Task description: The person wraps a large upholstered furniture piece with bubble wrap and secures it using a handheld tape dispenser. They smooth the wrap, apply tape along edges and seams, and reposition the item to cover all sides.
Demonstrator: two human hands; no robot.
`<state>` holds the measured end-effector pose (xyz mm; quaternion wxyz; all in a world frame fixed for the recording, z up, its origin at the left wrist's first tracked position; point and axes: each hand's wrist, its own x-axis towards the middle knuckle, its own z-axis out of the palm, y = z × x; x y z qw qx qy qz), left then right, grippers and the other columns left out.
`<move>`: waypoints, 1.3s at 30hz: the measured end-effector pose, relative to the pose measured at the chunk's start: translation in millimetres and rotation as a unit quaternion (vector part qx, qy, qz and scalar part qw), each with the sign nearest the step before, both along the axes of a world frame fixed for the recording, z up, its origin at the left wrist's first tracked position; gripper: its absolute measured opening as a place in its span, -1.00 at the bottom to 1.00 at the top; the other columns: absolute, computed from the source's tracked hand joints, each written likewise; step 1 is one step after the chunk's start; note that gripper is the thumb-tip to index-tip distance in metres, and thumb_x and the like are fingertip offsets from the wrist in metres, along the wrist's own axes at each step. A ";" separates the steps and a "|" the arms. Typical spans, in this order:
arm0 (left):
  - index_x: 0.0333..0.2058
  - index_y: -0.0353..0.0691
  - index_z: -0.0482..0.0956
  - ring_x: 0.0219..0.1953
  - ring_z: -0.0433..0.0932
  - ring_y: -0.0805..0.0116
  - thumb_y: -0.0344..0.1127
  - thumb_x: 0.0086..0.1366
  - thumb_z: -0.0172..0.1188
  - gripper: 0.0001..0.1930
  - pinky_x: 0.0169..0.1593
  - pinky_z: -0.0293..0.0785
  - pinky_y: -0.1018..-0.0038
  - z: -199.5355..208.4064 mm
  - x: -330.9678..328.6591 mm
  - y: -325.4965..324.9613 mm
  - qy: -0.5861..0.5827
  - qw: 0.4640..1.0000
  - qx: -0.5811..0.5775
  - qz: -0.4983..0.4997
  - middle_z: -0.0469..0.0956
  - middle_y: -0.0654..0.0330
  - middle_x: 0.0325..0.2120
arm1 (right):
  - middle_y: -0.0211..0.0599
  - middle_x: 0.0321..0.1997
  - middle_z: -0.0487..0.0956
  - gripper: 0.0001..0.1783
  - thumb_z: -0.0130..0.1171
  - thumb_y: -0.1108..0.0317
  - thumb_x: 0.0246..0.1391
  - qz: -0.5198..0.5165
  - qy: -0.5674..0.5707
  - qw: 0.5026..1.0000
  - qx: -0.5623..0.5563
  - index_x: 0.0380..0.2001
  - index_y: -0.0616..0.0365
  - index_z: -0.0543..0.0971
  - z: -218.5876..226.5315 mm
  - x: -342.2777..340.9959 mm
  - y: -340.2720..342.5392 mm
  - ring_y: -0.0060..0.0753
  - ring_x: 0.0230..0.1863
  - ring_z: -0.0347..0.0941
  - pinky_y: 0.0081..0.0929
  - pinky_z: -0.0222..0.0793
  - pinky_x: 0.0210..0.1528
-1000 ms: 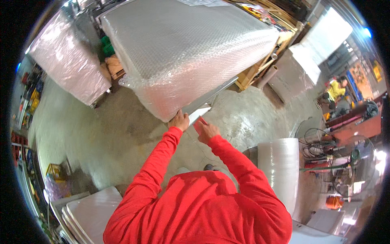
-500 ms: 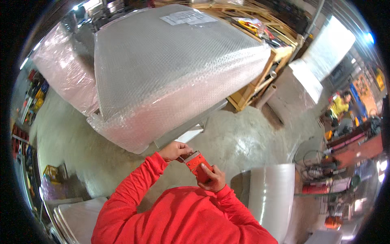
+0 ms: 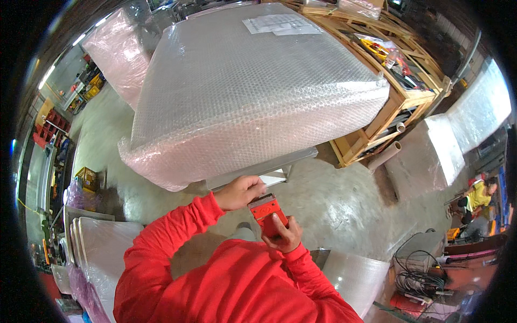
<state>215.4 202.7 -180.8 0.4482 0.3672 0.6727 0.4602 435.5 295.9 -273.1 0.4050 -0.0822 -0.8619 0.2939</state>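
Note:
My right hand (image 3: 286,237) is wrapped round a red, boxy hand-held tool (image 3: 265,208) with a grey metal edge at its far end. The thumb lies along its top. Just beyond that edge, my left hand (image 3: 239,192) has its fingers closed together; whatever they pinch is hidden or too small to name. In front of both hands stands a large block covered in bubble wrap (image 3: 231,97), resting on a grey metal base (image 3: 258,168). White paper sheets (image 3: 280,24) lie under the clear wrap on its top.
Right of the block is a wooden crate frame (image 3: 350,145) with tools on it and cardboard tubes (image 3: 385,156) beside it. A bubble-wrap roll (image 3: 355,277) lies at my right, wrapped panels (image 3: 107,247) lean at my left. A person in yellow (image 3: 478,195) is far right, near coiled black cables (image 3: 420,274).
My view has shifted, so the block and crate sit further right and more floor shows on the left. The left hand has moved slightly off the tool's edge; the right hand keeps its grip.

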 end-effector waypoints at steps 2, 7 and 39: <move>-0.32 -0.31 0.56 -0.37 0.43 0.60 -0.25 0.44 0.17 -0.78 -0.29 0.43 0.51 27.5 2.8 10.2 0.098 0.995 -0.006 -0.012 0.53 0.35 -0.43 | -0.20 -0.37 0.44 -0.07 0.59 0.18 -0.43 -0.004 0.034 0.999 -0.005 0.20 -0.22 0.55 4.3 -6.6 3.1 -0.16 -0.51 0.42 -0.29 0.38 -0.52; -0.34 -0.34 0.57 -0.41 0.46 0.51 -0.40 0.35 0.20 -0.88 -0.28 0.45 0.45 131.8 -7.3 36.9 0.349 0.931 0.106 0.036 0.51 0.21 -0.54 | -0.17 -0.36 0.45 -0.04 0.59 0.19 -0.42 -0.056 0.083 0.995 -0.006 0.23 -0.20 0.52 3.8 -27.4 11.9 -0.13 -0.51 0.42 -0.26 0.38 -0.53; -0.14 -0.20 0.43 -0.29 0.36 0.43 -0.22 0.38 0.22 -0.76 -0.15 0.38 0.45 104.3 -178.7 108.2 0.493 0.865 0.095 -0.023 0.41 0.25 -0.35 | -0.11 -0.38 0.43 -0.06 0.45 0.19 -0.33 -0.078 -0.111 0.988 -0.074 0.30 -0.28 0.47 -63.7 -108.1 52.1 -0.01 -0.48 0.48 -0.16 0.47 -0.44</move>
